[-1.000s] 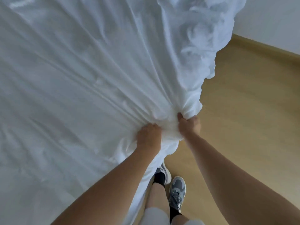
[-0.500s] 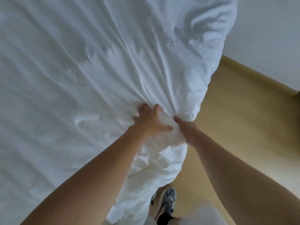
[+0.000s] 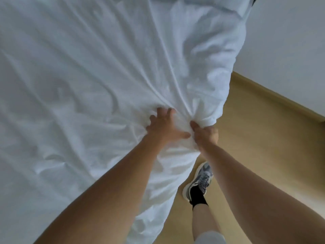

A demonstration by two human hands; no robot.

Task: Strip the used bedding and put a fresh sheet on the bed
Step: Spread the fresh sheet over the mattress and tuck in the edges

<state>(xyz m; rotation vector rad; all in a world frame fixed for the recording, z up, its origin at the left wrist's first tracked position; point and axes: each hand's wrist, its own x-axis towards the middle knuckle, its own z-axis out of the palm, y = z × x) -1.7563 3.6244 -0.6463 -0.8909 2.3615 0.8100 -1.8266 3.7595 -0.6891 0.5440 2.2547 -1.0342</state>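
White sheet [image 3: 91, 81] lies spread over the whole top of the bed [image 3: 168, 196] and hangs down its near side toward the floor [image 3: 263, 155]. Creases run in from across the sheet and meet at one spot on the bed's edge, so the cloth is under tension there. Right hand [image 3: 204, 134] is clamped on that spot, fingers curled round a bunch of sheet right at the edge. Left hand [image 3: 165, 127] sits just beside it, thumb nearly touching the right hand, fingers spread and pressing flat on the sheet, holding nothing. One shoe [image 3: 198, 182] stands on the floor close to the bedside; a pale wall [image 3: 290, 50] with a skirting board [image 3: 281, 101] runs beyond. Cannot tell from the cloth alone whether this is the used sheet or the fresh one. Judgement: with the cloth bunched rather than smoothed, this reads as the stripping step, the sheet being gathered toward the person. Next move would call for the left hand to close on more cloth beside the right, then a steady draw toward the bedside so the far corner comes free without snagging.
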